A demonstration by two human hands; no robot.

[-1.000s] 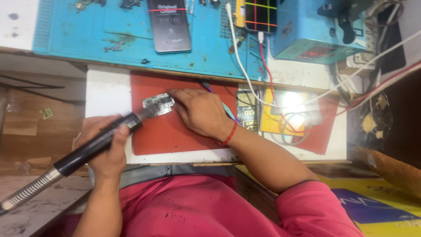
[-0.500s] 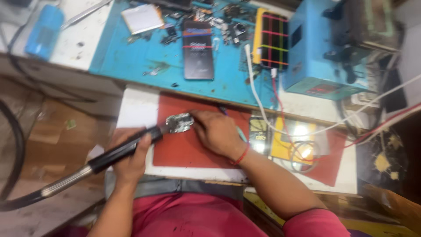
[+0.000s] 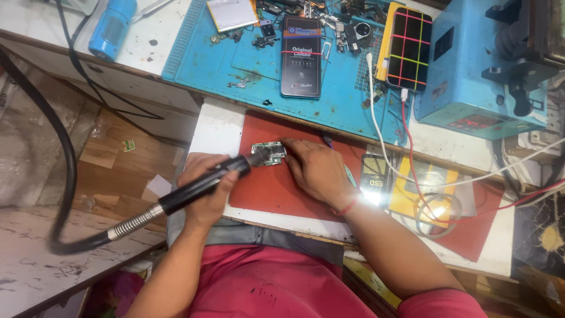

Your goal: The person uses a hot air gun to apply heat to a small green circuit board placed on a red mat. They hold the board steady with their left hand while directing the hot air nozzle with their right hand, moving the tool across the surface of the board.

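Red mat (image 3: 276, 194) under everything, and the small green circuit board (image 3: 268, 155) sits near its top edge, toward twelve o'clock from my chest. My left hand (image 3: 206, 189) is wrapped tight around the black hot-air handle (image 3: 200, 184), fingers fully curled, nozzle aimed toward two o'clock, tip right at the board's left end. My right hand (image 3: 315, 172) lies flat-ish on the mat at three o'clock of the board, fingertips pinning its right edge; whether they pinch anything I can't tell. To do this well, I'd say keep the nozzle steady, just off the board, with the fingertips clear of the heat. Left wrist cocked, right forearm angled in from five o'clock.
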